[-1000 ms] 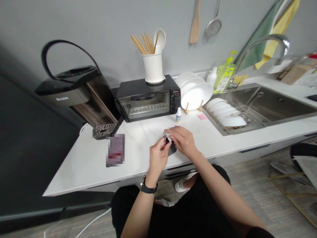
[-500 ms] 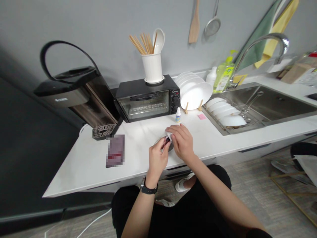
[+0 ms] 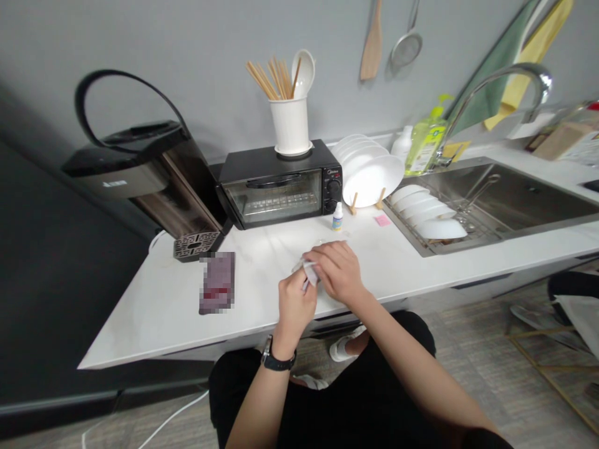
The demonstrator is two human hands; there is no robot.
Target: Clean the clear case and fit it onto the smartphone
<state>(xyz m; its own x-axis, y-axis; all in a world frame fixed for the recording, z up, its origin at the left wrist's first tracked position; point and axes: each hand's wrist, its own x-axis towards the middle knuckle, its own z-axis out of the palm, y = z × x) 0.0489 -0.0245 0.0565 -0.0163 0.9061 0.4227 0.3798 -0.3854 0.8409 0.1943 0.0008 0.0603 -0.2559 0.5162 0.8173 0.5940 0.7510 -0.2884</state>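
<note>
Left of centre in the frame, a pixelated purple item (image 3: 219, 280) lies on the tabletop (image 3: 255, 271). At centre, the left hand (image 3: 296, 304) has a narrow grip on a thin white cloth (image 3: 311, 273) (anything beneath is hidden). The right hand (image 3: 340, 269), grip likewise narrow, holds it from the right. Right of centre, a pink pad (image 3: 382, 220) lies near the sink (image 3: 543, 196).

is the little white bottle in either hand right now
No, the little white bottle stands on the counter near the toaster oven, apart from the left hand and the right hand.
</note>
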